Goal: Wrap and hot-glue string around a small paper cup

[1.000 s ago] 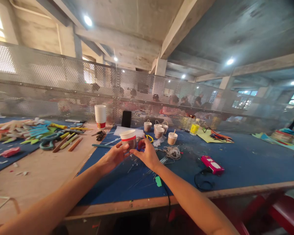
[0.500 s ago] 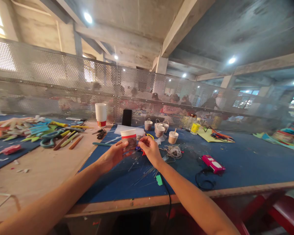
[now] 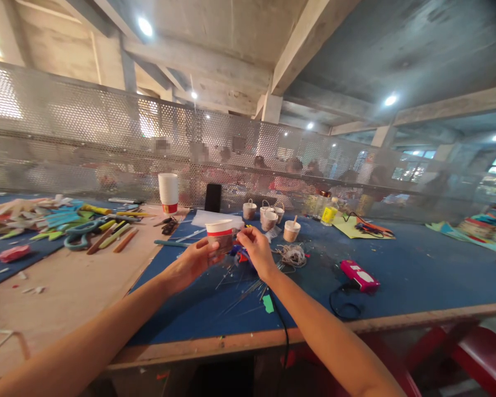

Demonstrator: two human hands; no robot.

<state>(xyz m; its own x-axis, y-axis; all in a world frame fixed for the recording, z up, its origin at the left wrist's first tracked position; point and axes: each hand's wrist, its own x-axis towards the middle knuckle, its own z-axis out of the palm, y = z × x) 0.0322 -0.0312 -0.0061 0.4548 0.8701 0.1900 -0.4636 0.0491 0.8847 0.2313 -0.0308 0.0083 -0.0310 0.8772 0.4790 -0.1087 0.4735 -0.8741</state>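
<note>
My left hand point(image 3: 192, 266) is wrapped around a paper cup point(image 3: 220, 234) with a white rim, a red band and a brown covering on its lower part. The cup stays upright above the blue work surface. Beside the cup's right side, my right hand point(image 3: 256, 251) has its thumb and fingers pinched together; whatever is between them is too small to make out. Below the hands lies a blue and red object point(image 3: 240, 255), partly hidden. A tangle of grey cord point(image 3: 292, 255) rests to the right of my right hand.
Several small covered cups point(image 3: 268, 221) stand behind my hands, and another holds a stick point(image 3: 291, 231). At left are a white cup stack point(image 3: 168, 190), a phone point(image 3: 213, 198), scissors point(image 3: 76, 237) and foam pieces. A pink device point(image 3: 359, 275) with a cable lies right. Perforated metal panels point(image 3: 240, 138) rise behind.
My left hand has turned the cup slightly and shifted it a little to the right. My right hand's fingers have moved slightly up and right, still pinched beside the cup.
</note>
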